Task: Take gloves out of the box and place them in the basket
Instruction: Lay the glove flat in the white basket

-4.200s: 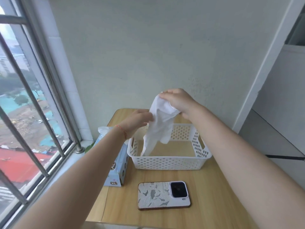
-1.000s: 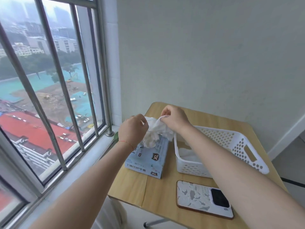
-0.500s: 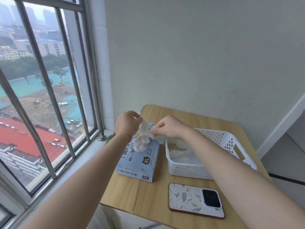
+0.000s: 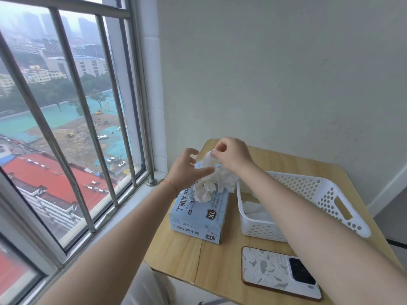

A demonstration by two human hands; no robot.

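Observation:
A light blue glove box (image 4: pixel 199 214) marked XL lies on the wooden table (image 4: pixel 180 256), with crumpled white gloves (image 4: pixel 203 190) bulging from its top opening. My right hand (image 4: pixel 231 156) pinches the top of one white glove (image 4: pixel 208 160) and holds it above the box. My left hand (image 4: pixel 187 170) hovers just left of that glove with fingers spread and relaxed, its fingertips near the glove. Right of the box stands a white perforated basket (image 4: pixel 326 199) with a white glove (image 4: pixel 256 211) lying inside.
A phone (image 4: pixel 279 274) in a patterned case lies face down at the table's front right. A barred window (image 4: pixel 72 119) and its sill run along the left. A plain wall stands behind the table.
My right hand has risen, pulling a glove up out of the box. My left hand has opened and let go of the glove bunch. One glove now lies in the basket.

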